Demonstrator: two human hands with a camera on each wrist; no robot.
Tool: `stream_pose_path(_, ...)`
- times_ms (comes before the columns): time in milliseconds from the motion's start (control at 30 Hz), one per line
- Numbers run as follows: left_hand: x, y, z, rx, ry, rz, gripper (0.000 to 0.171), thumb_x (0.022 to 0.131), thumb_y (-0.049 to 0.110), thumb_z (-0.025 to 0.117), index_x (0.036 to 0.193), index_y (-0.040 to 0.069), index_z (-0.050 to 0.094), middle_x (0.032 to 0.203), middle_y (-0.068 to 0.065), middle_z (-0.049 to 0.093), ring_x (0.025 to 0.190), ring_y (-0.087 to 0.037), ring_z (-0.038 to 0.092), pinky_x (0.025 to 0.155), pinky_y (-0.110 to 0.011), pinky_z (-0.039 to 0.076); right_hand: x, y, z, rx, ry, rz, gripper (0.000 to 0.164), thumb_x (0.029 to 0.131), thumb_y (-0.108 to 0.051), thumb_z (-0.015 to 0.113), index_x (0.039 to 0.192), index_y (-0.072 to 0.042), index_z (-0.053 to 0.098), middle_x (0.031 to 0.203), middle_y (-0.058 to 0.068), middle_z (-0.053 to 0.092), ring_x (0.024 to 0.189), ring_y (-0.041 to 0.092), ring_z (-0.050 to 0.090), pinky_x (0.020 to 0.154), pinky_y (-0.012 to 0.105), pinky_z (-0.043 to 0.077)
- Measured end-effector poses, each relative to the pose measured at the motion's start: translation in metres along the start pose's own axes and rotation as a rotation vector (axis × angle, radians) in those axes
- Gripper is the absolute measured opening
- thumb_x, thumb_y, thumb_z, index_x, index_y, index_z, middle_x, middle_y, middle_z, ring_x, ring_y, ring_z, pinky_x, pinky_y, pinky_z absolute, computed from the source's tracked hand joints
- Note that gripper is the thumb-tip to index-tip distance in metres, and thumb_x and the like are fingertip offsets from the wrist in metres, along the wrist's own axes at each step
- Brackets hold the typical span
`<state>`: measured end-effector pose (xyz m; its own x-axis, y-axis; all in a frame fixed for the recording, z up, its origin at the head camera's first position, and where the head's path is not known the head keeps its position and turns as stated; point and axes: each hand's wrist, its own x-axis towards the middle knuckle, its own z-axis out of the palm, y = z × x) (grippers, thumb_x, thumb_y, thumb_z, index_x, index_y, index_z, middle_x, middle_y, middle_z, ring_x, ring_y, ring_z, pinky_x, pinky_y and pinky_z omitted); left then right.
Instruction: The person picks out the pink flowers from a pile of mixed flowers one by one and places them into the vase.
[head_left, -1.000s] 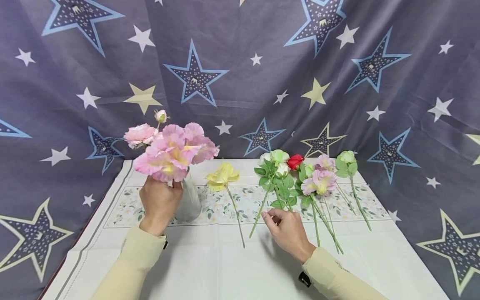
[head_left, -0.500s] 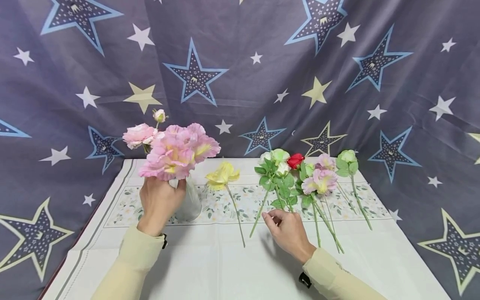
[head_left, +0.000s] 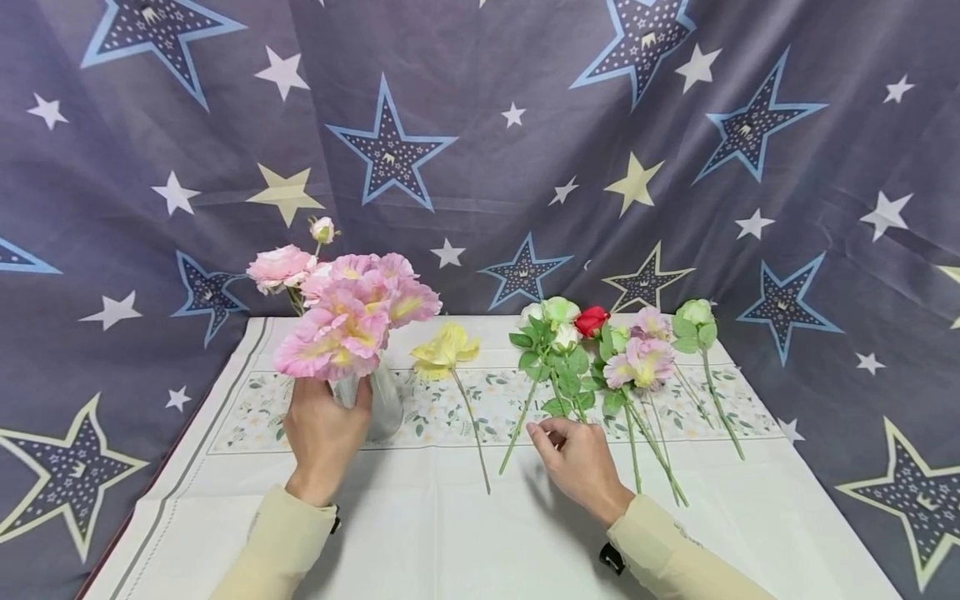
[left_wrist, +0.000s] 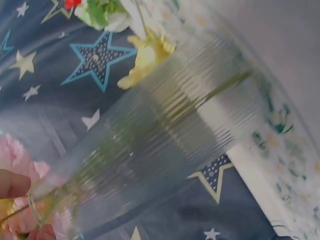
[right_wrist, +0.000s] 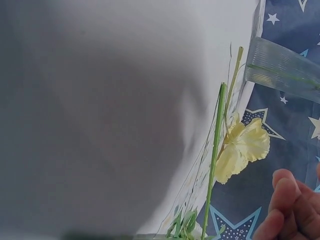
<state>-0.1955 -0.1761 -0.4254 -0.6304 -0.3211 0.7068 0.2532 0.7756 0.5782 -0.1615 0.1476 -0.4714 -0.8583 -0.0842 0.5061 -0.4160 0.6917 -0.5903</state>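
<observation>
A ribbed clear vase [head_left: 385, 404] stands at the left of the table, stems showing through its wall [left_wrist: 150, 125] in the left wrist view. Ruffled pink flowers with yellow centres [head_left: 356, 312] lean over its mouth, beside paler pink blooms [head_left: 279, 268] and a bud [head_left: 322, 230]. My left hand [head_left: 326, 429] is at the vase neck, below the petals. Its thumb [left_wrist: 14, 184] and a fingertip stand apart near the rim, with a stem between them; petals hide the other fingers. My right hand [head_left: 581, 467] rests near the rose stems, fingers loosely curled, holding nothing.
A yellow flower [head_left: 446, 352] lies between the vase and my right hand. White and green roses [head_left: 559, 312], a red rose [head_left: 592, 322], mauve ruffled flowers [head_left: 640, 364] and a single green rose [head_left: 696, 313] lie at the right. Behind hangs a star-patterned curtain [head_left: 480, 125].
My left hand has moved down and slightly toward me, and its thumb stands further from the fingers. The front pink bloom has shifted and sits a little lower. The right hand stays put.
</observation>
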Motion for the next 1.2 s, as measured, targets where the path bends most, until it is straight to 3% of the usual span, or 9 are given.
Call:
stream_pose_path(133, -0.011, -0.001, 0.002, -0.021, -0.009, 0.008, 0.035, 0.076, 0.027, 0.073, 0.098, 0.009, 0.053, 0.077, -0.005, 0.053, 0.064, -0.022, 0.05, 0.049, -0.044, 0.037, 0.0, 0.0, 0.0, -0.005, 0.001, -0.002, 0.014, 0.091, -0.029, 0.065, 0.083, -0.02, 0.072, 0.058, -0.019, 0.056, 0.047, -0.006, 0.047, 0.047, 0.018, 0.044)
stream_pose_path(233, -0.017, -0.002, 0.004, -0.019, -0.022, 0.028, 0.029, 0.075, 0.025, 0.073, 0.089, 0.011, 0.051, 0.072, -0.002, 0.047, 0.06, -0.017, 0.043, 0.047, -0.038, 0.032, 0.001, 0.0, -0.001, -0.006, 0.0, -0.004, 0.014, 0.091, -0.029, 0.065, 0.083, -0.02, 0.072, 0.058, -0.018, 0.056, 0.047, -0.006, 0.047, 0.048, 0.019, 0.044)
stream_pose_path(400, -0.026, -0.002, 0.008, -0.001, -0.044, 0.08, 0.025, 0.075, 0.025, 0.073, 0.083, 0.012, 0.054, 0.068, 0.0, 0.047, 0.057, -0.017, 0.043, 0.045, -0.038, 0.033, 0.001, 0.001, -0.004, -0.011, -0.001, -0.001, 0.014, 0.091, -0.029, 0.065, 0.083, -0.021, 0.072, 0.058, -0.019, 0.056, 0.047, -0.005, 0.047, 0.048, 0.019, 0.044)
stream_pose_path(633, -0.036, 0.0, 0.017, 0.021, -0.143, 0.152, 0.021, 0.078, 0.033, 0.072, 0.082, 0.016, 0.059, 0.068, 0.001, 0.053, 0.056, -0.014, 0.046, 0.043, -0.036, 0.036, 0.002, 0.003, -0.007, -0.027, 0.002, 0.009, 0.014, 0.091, -0.03, 0.065, 0.084, -0.021, 0.072, 0.059, -0.019, 0.056, 0.048, -0.005, 0.047, 0.047, 0.019, 0.044)
stream_pose_path(1033, -0.051, 0.013, 0.03, 0.052, -0.352, 0.173, 0.031, 0.08, 0.046, 0.071, 0.092, 0.018, 0.063, 0.082, 0.003, 0.062, 0.07, -0.015, 0.056, 0.052, -0.036, 0.044, 0.001, 0.006, -0.011, -0.028, 0.012, 0.006, 0.013, 0.09, -0.029, 0.065, 0.085, -0.02, 0.072, 0.058, -0.018, 0.056, 0.047, -0.005, 0.048, 0.046, 0.019, 0.044)
stream_pose_path(1200, -0.055, 0.017, 0.036, 0.046, -0.395, 0.183, 0.033, 0.079, 0.045, 0.072, 0.096, 0.017, 0.064, 0.088, 0.002, 0.064, 0.078, -0.019, 0.058, 0.057, -0.038, 0.048, 0.001, 0.009, -0.011, -0.055, 0.021, -0.01, 0.011, 0.09, -0.027, 0.066, 0.086, -0.019, 0.072, 0.059, -0.017, 0.057, 0.05, -0.006, 0.048, 0.048, 0.019, 0.045)
